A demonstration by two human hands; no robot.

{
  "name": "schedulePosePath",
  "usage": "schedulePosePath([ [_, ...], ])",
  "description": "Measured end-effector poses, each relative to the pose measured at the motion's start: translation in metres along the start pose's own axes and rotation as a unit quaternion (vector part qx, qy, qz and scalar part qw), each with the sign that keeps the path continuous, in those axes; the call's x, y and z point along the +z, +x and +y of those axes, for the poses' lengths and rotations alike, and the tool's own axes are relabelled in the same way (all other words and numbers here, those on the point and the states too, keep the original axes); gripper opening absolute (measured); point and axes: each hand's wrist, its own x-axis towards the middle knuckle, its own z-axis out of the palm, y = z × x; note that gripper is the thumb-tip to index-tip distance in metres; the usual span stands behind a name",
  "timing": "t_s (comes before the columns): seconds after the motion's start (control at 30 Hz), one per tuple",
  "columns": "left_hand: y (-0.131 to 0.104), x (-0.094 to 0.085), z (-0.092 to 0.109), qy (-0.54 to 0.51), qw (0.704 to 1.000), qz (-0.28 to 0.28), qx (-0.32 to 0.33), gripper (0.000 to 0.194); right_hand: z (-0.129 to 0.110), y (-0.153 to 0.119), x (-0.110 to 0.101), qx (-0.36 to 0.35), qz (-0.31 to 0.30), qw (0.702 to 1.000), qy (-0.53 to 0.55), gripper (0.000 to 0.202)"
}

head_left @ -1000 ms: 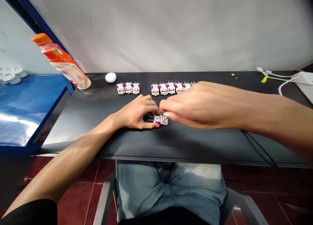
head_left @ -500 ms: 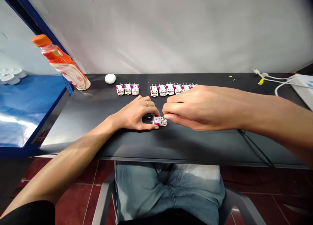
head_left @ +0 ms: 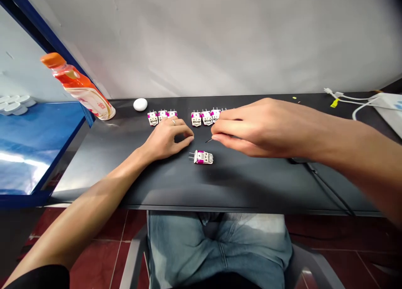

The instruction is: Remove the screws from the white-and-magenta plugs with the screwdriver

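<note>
A white and magenta component (head_left: 203,157) with metal pins pointing left lies by itself on the dark table, touched by neither hand. Behind it to the left is my left hand (head_left: 171,139), its thumb and index fingertips pinched together; whatever is between them is too small to make out. My right hand (head_left: 248,127) is closed around a thin dark rod (head_left: 209,140), whose tip sticks out to the left above the table. Similar components stand in a left group (head_left: 153,118), partly behind my left hand, and in a right group (head_left: 196,119), partly hidden by my right hand.
On the table's back left are a white rounded object (head_left: 140,104) and an orange-capped bottle (head_left: 91,100). White cables (head_left: 354,99) lie at the back right, and a black cable (head_left: 329,190) runs over the front edge. A blue surface (head_left: 40,142) is at the left.
My left hand has let go of the single component and moved back and left. My right hand has lifted slightly away with the rod, leaving the component on the table.
</note>
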Motion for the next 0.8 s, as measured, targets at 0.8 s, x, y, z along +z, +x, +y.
schedulePosePath([
  [0.8, -0.001, -0.008, -0.017, 0.097, 0.979, 0.147, -0.1, 0.018, 0.011, 0.009, 0.066, 0.02, -0.164, 0.961, 0.223, 0.077],
])
